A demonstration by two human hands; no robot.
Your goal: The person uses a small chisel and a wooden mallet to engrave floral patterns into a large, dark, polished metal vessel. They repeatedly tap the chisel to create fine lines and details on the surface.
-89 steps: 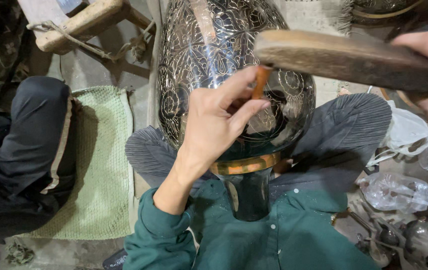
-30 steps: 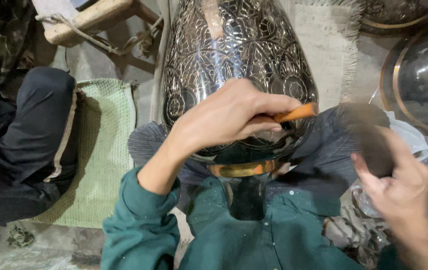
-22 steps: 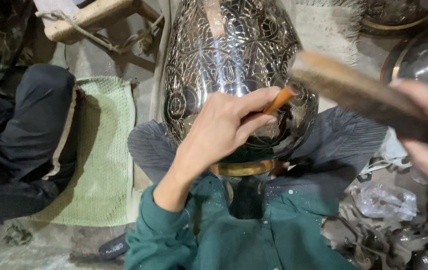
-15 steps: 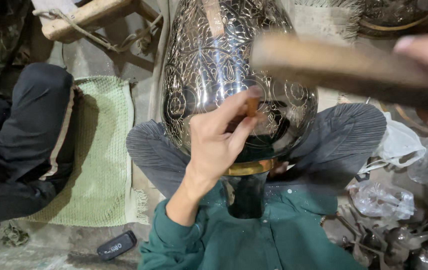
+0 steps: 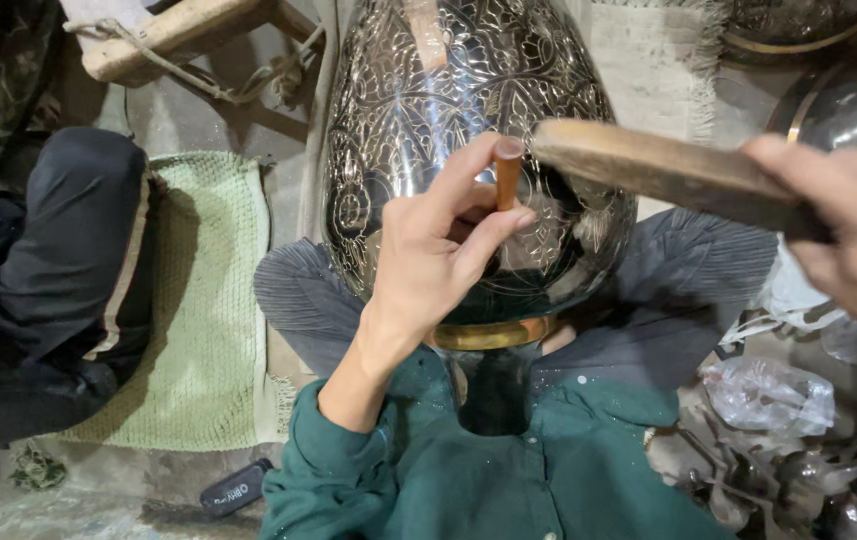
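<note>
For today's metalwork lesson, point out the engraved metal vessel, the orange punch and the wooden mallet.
engraved metal vessel [image 5: 419,90], head view, upper patterned body.
orange punch [image 5: 507,180], head view, shaft above the fingers.
wooden mallet [image 5: 649,165], head view, middle of the wood.

wooden mallet lowered beside chisel, left hand re-gripped higher

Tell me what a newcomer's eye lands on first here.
The big engraved metal vessel fills the centre, resting between the person's knees with its brass collar toward them. On its surface the left hand pinches an orange chisel, and the right hand holds a wooden mallet whose end is right at the chisel's top. To the left lies a green mat.
</note>
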